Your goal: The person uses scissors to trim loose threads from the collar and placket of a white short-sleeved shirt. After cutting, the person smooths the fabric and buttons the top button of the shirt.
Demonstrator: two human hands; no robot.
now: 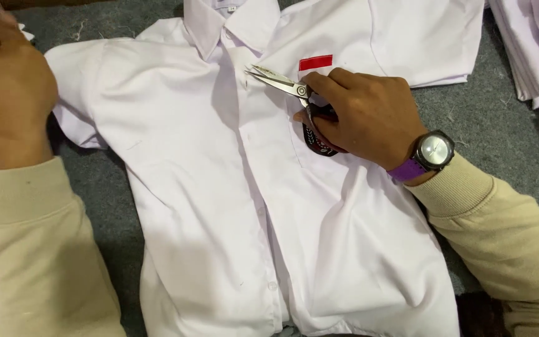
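A white short-sleeved shirt (188, 187) lies face up on a grey felt surface, collar at the top, with a red rectangular patch (315, 62) on its chest. My right hand (360, 115), with a wristwatch on a purple strap, grips a pair of small scissors (279, 81) with dark handles; the blades are slightly apart and point left at the button placket. My left hand (7, 93) rests at the far left on the shirt's sleeve, fingers curled at the edge of view; whether it holds cloth is unclear.
More white garments lie at the top right (432, 37) under the shirt and in a stack at the far right (531, 50). Grey felt (488, 112) covers the work surface. Both of my arms wear beige sleeves.
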